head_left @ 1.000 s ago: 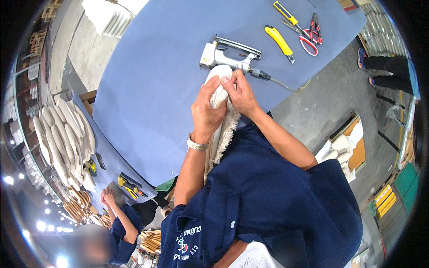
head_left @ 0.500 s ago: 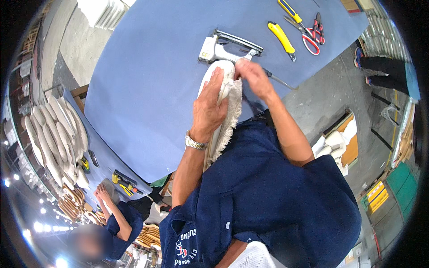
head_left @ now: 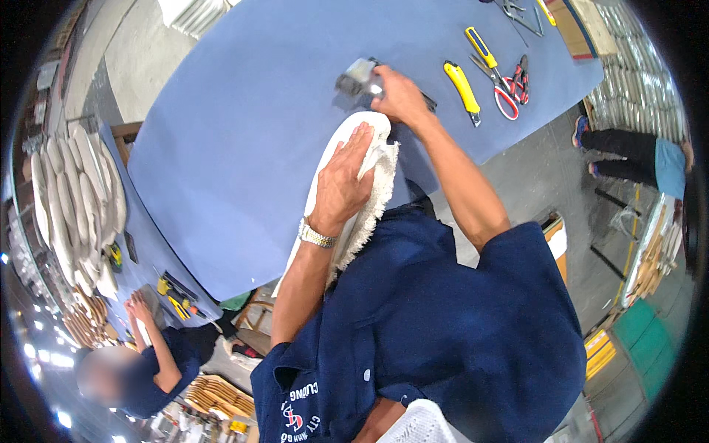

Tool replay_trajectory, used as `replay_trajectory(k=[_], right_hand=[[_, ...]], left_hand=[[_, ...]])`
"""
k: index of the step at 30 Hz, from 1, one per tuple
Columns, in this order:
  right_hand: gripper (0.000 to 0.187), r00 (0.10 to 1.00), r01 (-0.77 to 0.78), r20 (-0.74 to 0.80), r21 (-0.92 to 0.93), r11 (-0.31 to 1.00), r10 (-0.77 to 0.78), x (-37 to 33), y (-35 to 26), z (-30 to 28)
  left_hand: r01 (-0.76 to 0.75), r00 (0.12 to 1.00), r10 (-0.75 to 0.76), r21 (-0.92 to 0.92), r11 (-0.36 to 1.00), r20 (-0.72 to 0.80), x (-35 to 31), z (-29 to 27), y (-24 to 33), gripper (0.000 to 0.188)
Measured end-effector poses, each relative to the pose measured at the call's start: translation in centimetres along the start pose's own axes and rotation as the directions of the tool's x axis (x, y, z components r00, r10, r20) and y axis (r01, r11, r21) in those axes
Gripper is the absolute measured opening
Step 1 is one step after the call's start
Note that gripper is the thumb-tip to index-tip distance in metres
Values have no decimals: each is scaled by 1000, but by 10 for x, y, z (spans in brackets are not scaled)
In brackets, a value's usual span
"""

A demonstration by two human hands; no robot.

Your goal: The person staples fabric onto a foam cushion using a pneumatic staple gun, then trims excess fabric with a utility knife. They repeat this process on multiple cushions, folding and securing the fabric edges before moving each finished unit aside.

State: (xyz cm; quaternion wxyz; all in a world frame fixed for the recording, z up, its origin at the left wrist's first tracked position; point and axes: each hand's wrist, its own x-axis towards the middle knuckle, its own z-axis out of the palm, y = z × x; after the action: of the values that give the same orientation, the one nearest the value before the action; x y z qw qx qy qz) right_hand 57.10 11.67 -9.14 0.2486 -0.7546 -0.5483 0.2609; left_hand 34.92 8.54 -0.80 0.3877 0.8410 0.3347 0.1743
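A long, rounded padded piece (head_left: 332, 151) in white fabric lies slanting on the blue table, its frayed cloth edge (head_left: 382, 184) along the right side. Flat across its upper part rests my left hand (head_left: 343, 181), fingers stretched and pressing on the fabric. Just beyond the piece's far end, my right hand (head_left: 402, 94) is closed round a staple gun (head_left: 360, 76). The gun's silver and black body is smeared by motion, and my fingers hide its handle. My left forearm covers part of the piece's near end.
Right of the staple gun lie a yellow utility knife (head_left: 461, 87), a yellow-handled tool (head_left: 481, 48), red-handled scissors (head_left: 505, 100) and red pliers (head_left: 521, 80). A co-worker (head_left: 159, 354) works at the lower left, near stacked white padded pieces (head_left: 70, 199). Another person's legs (head_left: 624, 151) show at the right.
My right hand has left the cloth edge at the piece's tip and taken hold of the staple gun. My left hand stays flat on the piece. The whole view has shifted slightly.
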Motion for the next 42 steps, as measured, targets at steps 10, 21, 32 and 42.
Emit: replay_trajectory(k=[10,21,32,42], right_hand=[[66,985,173,-62,400,900,-161,-137,-57,-125],[63,994,34,74,531,847,-86,-160,-60,-89],[67,994,20,82,507,862,-72,-158,-60,-90],[71,981,-78,192,473,878,-16,-146,-73,-99]], left_hand=[[22,1000,-23,-54,998,-21,-3,-2,6,76],[44,998,-48,-88,995,-44,2,-2,8,75],[75,997,-78,-83,994,-25,6,-1,6,69],[89,996,-86,-116,989,32,7,-3,4,76]])
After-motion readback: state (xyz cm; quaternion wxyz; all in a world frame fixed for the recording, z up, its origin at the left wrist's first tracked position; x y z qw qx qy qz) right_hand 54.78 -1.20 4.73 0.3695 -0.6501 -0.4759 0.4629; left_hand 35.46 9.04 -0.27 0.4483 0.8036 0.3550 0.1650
